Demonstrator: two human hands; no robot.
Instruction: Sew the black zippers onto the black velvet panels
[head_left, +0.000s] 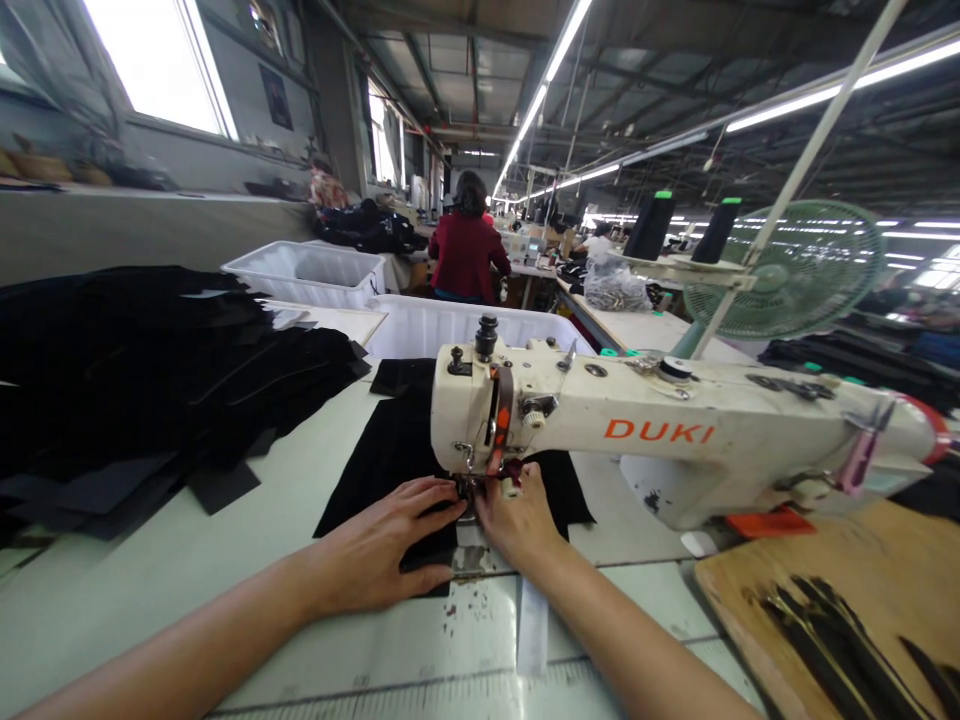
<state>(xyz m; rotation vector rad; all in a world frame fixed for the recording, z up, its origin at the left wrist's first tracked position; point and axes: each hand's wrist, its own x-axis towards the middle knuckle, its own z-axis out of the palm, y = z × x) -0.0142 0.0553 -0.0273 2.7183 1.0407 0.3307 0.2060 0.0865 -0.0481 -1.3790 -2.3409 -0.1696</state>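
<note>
A white sewing machine (555,400) marked DUKI stands in front of me, and black fabric (390,450) lies under and behind its head. My left hand (397,535) rests flat on the fabric, fingers stretched toward the presser foot (466,492) and thumb apart. On the other side of the foot, my right hand (517,515) is closed, its fingers bent close to the needle area. What its fingertips pinch is hidden by the hand and machine head. A pale strip (532,625) hangs below my right wrist, over the table.
Stacked black fabric pieces (150,380) cover the left side. White plastic bins (307,272) stand behind the table. At right are a brown board (750,580) with dark tools, pink-handled snips (862,455), thread cones (651,228) and a green fan (787,270). A person in dark red (469,245) is ahead.
</note>
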